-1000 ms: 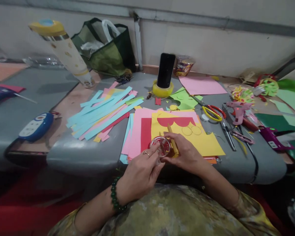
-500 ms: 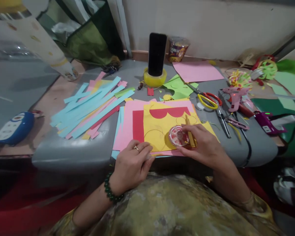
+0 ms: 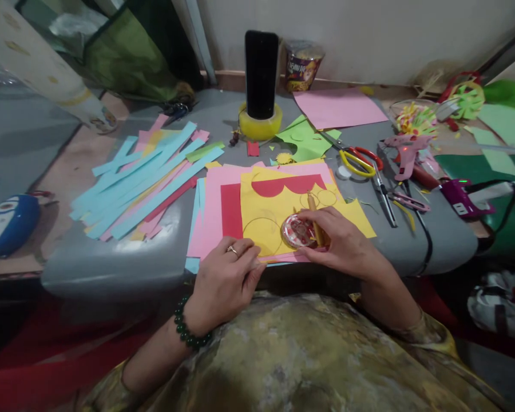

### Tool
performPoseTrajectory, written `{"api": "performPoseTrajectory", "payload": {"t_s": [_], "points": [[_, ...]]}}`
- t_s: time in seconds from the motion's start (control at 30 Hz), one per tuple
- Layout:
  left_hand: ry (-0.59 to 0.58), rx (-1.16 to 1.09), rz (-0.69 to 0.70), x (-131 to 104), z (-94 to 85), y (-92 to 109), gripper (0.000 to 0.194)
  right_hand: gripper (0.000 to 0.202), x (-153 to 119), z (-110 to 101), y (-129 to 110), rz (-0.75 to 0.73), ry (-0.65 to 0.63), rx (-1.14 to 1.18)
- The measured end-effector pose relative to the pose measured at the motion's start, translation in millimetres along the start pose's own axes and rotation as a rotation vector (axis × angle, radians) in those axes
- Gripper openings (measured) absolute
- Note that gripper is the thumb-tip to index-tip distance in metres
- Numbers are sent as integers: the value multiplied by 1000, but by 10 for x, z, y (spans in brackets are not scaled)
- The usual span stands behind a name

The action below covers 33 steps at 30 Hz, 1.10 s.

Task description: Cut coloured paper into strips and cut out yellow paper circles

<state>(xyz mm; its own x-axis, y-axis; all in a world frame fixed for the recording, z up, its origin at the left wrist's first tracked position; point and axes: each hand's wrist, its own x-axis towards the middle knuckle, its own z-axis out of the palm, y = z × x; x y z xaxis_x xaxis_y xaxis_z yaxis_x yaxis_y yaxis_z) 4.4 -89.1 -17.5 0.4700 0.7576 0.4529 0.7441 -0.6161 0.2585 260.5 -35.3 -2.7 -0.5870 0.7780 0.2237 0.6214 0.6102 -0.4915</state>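
On the yellow paper (image 3: 257, 200) my right hand (image 3: 341, 240) holds a round, clear-and-red patterned disc (image 3: 299, 230) flat, with its thumb and fingers around the right side. A yellow pen (image 3: 312, 206) sits in the same hand, sloping up past the index finger. Left of the disc, a large pencilled circle (image 3: 262, 220) shows on the paper, and smaller circles are drawn near the scalloped upper cut-out. My left hand (image 3: 227, 272) has its fingers bent together over the paper's lower left edge. What lies under those fingertips is mostly hidden.
Paper strips (image 3: 146, 183) lie in a pile at left. Behind stands a phone (image 3: 261, 74) in a yellow tape roll (image 3: 260, 123). To the right are scissors (image 3: 360, 163), a box cutter (image 3: 386, 200) and a pink glue gun (image 3: 407, 151). A blue-and-white object (image 3: 11, 223) is far left.
The disc in my right hand has shifted slightly left, up against the large drawn circle. My left hand stays at the paper's edge. The whole view has moved a little.
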Motion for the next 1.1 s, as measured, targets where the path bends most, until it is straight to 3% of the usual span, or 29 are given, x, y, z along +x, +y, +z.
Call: {"api": "performPoseTrajectory", "payload": {"t_s": [0.17, 0.5, 0.93, 1.1], "points": [[-37, 2, 4, 4, 2, -2, 30, 52, 17, -62, 70, 40, -66, 91], [-234, 76, 11, 7, -41, 8, 42, 50, 61, -74, 153, 83, -73, 132], [-265, 97, 6, 40, -74, 29, 43, 49, 50, -57, 191, 72, -72, 139], [-267, 93, -4, 37, -61, 20, 44, 47, 71, -127, 212, 73, -131, 179]]}}
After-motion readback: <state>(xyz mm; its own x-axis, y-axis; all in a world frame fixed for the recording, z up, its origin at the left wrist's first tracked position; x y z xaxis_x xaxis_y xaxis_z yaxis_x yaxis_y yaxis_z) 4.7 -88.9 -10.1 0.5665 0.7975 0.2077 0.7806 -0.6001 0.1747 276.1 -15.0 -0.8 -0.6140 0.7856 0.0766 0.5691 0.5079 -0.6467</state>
